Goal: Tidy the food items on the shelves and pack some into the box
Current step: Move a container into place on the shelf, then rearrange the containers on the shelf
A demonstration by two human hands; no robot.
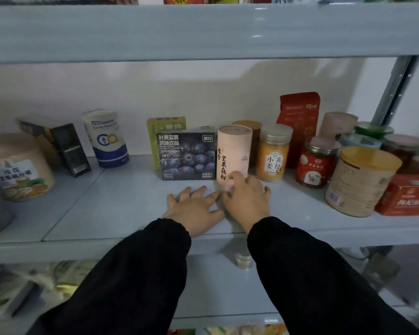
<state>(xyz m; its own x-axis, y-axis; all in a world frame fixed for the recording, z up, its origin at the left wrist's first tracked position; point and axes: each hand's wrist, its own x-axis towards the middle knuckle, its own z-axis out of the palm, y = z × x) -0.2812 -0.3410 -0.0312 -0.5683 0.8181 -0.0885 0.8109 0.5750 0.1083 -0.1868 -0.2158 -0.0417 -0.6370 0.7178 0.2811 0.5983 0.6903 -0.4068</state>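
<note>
A pale pink paper canister (234, 151) with black writing stands upright mid-shelf, between a dark blueberry drink box (186, 155) and a clear jar of yellow powder (273, 153). My right hand (246, 199) touches the canister's base with its fingers curled against the lower front. My left hand (191, 206) lies flat on the grey shelf board (111, 201) just in front of the drink box, fingers spread, holding nothing. A green pouch (165, 124) stands behind the box.
At the left stand a wide beige tub (17, 168), a black-and-gold box (56, 146) and a white-and-blue can (108, 139). At the right crowd a red bag (299, 117), a red-labelled jar (316, 163), a yellow-lidded tin (361, 182) and a red box (406, 197).
</note>
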